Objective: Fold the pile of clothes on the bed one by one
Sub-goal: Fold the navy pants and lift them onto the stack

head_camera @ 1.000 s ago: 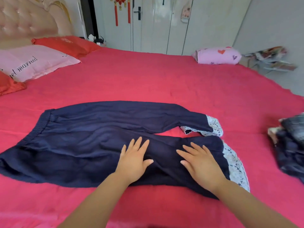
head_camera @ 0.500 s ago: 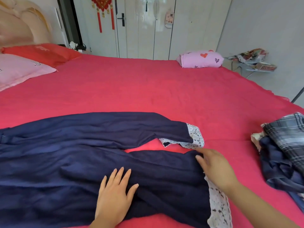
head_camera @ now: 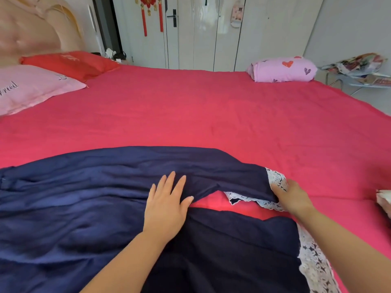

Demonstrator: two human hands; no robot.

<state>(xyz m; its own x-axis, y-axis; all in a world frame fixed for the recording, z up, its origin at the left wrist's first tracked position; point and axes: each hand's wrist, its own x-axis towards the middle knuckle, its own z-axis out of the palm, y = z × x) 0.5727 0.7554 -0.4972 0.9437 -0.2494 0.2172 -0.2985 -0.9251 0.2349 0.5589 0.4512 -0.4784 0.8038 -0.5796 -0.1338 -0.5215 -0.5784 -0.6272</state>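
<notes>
Navy trousers (head_camera: pixel 84 197) with white lace cuffs lie spread on the red bed (head_camera: pixel 211 115), waist to the left, legs to the right. My left hand (head_camera: pixel 167 204) lies flat with straight fingers on the crotch where the two legs part. My right hand (head_camera: pixel 293 196) pinches the lace cuff (head_camera: pixel 275 178) of the far leg. The near leg's lace cuff (head_camera: pixel 313 259) runs along my right forearm. A corner of the clothes pile (head_camera: pixel 385 199) shows at the right edge.
A pink pillow (head_camera: pixel 31 87) and a red pillow (head_camera: pixel 69 63) sit at the head of the bed on the left. A folded lilac bundle with hearts (head_camera: pixel 283 69) lies at the far right corner. White wardrobe doors (head_camera: pixel 211 32) stand behind.
My right hand moved from the near leg up to the far leg's lace cuff and took hold of it. My left hand slid forward to the crotch. The view turned left, hiding most of the pile.
</notes>
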